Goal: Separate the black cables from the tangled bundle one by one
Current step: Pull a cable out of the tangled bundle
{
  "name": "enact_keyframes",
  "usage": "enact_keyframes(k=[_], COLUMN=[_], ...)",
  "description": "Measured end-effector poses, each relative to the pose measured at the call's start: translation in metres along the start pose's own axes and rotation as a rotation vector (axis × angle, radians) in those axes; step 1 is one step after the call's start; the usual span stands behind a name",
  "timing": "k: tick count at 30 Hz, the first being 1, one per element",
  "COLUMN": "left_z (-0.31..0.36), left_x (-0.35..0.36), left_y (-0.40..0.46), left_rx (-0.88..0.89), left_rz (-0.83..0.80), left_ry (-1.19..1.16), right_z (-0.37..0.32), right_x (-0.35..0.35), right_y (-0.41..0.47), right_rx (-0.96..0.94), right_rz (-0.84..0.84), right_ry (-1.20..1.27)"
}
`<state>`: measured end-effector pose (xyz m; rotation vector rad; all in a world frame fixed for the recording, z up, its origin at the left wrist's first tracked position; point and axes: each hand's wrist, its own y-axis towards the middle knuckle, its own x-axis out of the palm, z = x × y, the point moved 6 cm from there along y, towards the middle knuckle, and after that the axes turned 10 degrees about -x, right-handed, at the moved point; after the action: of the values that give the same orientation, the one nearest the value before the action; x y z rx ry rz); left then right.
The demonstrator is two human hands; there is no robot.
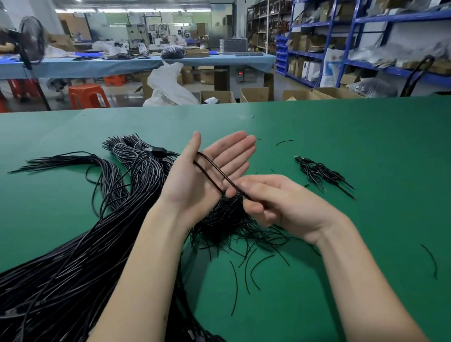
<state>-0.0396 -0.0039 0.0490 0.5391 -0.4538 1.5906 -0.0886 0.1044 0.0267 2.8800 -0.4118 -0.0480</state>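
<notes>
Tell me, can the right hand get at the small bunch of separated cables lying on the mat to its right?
Probably not yet: the right hand is pinching a cable looped over the open left hand. The mat between it and the small bunch looks free.

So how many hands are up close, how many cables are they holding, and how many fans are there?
Hands: 2, the left hand and the right hand
Black cable held: 1
Black fan: 1
Total: 4
</notes>
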Motion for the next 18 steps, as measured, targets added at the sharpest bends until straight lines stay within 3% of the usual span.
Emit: enact_keyframes(k=[2,6,8,11,15,18], left_z=[0.001,-0.005,-0.009,-0.027,-0.054,-0.048], left_x=[0.005,0.012,0.013,0.021,0.018,0.005], left_y=[-0.001,-0.006,-0.011,-0.017,-0.015,-0.012], left_rx=[0.017,-0.012,-0.091,-0.333,-0.602,-0.587], left_rz=[-0.056,-0.155,-0.209,-0.299,-0.162,0.042], left_ry=[-0.058,-0.054,0.040,0.359,0.797,0.988], right_z=[0.011,0.024,0.019,0.007,-0.004,-0.014], right_x=[-0.001,-0.012,-0.026,-0.043,-0.040,-0.037], right_y=[-0.002,-0.008,-0.011,-0.015,-0.011,-0.008], right_rx=[0.038,0.138,0.129,0.085,0.083,0.088], right_rz=[-0.001,0.068,0.149,0.240,0.243,0.212], right_ry=[-0.016,-0.296,-0.462,-0.715,-0.795,-0.870])
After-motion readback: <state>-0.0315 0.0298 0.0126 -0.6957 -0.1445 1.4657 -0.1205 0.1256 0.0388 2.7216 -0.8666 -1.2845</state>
